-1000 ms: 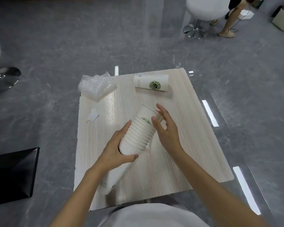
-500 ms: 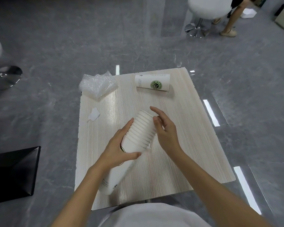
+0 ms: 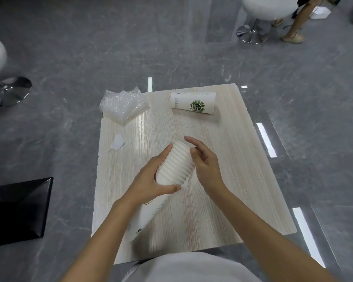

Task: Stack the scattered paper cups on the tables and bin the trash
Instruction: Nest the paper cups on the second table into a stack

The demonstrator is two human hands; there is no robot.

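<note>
A long stack of white paper cups [image 3: 176, 164] lies tilted over the middle of the light wooden table [image 3: 243, 180], rims pointing up and away. My left hand [image 3: 151, 180] grips the stack around its middle. My right hand [image 3: 204, 165] rests against the rims on the right side, fingers spread and curved. A single white cup with a green logo [image 3: 193, 102] lies on its side at the table's far edge. A crumpled sheet of bubble wrap [image 3: 123, 105] sits at the far left corner, and a small torn scrap of white paper [image 3: 117, 141] lies near the left edge.
A black square bin [image 3: 18, 210] stands on the grey floor to the left of the table. White stools on chrome bases stand at the far left [image 3: 8, 90] and at the top right [image 3: 253, 33], where a person's legs [image 3: 298, 23] are also in view.
The top cup, which stuck out of the stack a second ago, has been pushed fully in. My right hand has slid from the cup's mouth to the side of the rims.
</note>
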